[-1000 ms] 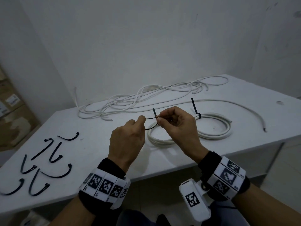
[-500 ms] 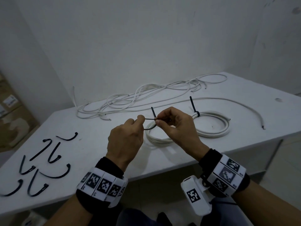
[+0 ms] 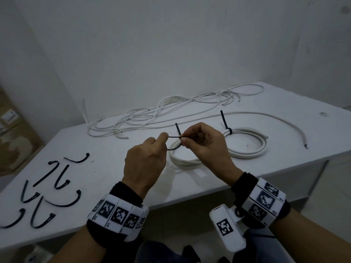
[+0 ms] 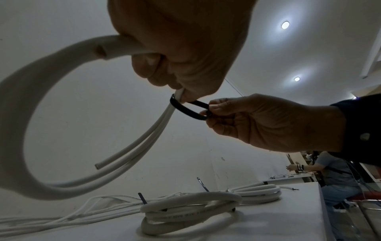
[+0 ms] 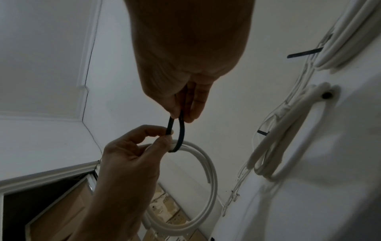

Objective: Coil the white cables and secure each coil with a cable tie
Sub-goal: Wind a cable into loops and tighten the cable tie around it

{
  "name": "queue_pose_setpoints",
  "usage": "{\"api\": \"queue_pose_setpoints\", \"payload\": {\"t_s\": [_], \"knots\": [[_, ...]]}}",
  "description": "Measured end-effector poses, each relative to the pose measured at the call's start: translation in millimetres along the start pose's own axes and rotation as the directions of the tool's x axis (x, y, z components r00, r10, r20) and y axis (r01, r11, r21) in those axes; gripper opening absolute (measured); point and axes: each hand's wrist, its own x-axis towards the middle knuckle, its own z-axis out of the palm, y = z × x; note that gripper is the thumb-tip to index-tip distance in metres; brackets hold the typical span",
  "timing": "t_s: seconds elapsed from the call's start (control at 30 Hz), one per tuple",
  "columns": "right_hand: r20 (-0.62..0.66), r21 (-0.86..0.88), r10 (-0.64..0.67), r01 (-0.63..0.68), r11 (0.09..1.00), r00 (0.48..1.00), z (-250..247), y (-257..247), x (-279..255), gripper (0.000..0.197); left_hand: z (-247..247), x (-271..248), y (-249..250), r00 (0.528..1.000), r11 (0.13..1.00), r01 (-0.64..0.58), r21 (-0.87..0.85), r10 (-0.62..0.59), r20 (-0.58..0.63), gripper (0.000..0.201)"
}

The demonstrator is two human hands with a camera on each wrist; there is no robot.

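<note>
My left hand (image 3: 145,164) grips the white coil (image 4: 31,101) and pinches the black cable tie (image 4: 185,109) looped round it; my right hand (image 3: 205,147) pinches the tie's other end, both raised above the table (image 3: 106,168).

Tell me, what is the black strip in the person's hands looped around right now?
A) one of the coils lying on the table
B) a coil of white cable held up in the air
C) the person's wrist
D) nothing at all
B: the black cable tie wraps the held white coil, which the left hand grips above the table while the right hand pinches the tie's ends.
</note>
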Motion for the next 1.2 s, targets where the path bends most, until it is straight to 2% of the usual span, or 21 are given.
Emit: {"api": "queue_pose_setpoints", "payload": {"t_s": [0.1,0.4,0.57,0.67,0.73,0.8,0.93,1.2], "knots": [[-0.002,0.098,0.035,-0.035,0.995,0.999,0.7,1.6,-1.6,0.013,-0.3,-1.3,1.1,1.0,1.0,-0.001,0.006,0.001,0.003,0.021],[-0.005,0.214,0.071,-0.069,0.974,0.997,0.6,6.1,-5.4,0.015,2.8,-3.7,1.2,0.999,0.999,-0.051,0.004,0.051,0.002,0.029],[-0.014,0.185,0.058,-0.055,0.981,0.998,-1.0,4.4,-4.5,0.016,2.0,-2.1,3.5,0.998,0.997,-0.057,0.051,0.058,-0.001,0.029],[0.031,0.081,0.031,-0.034,0.996,0.999,0.9,1.8,-3.6,0.017,1.6,-1.8,10.2,0.996,0.995,-0.092,0.047,0.091,0.022,0.031],[0.046,0.079,0.04,-0.044,0.996,0.998,3.3,0.8,-3.9,0.018,1.0,0.0,15.1,0.995,0.995,-0.1,0.026,0.099,0.031,0.032],[0.023,0.116,0.05,-0.052,0.992,0.999,3.1,0.2,-3.6,0.018,-0.2,2.8,14.9,0.997,0.998,-0.069,0.001,0.069,0.022,0.029],[-0.023,0.214,0.052,-0.046,0.976,0.998,-3.4,-1.0,-4.6,0.018,0.9,4.5,4.0,0.999,0.999,0.035,-0.024,-0.035,-0.016,0.012],[-0.072,0.309,0.071,-0.046,0.95,0.995,-4.6,6.1,-13.4,0.019,4.3,-1.5,7.5,1.0,1.0,0.0,-0.028,0.0,0.007,0.014]]}}
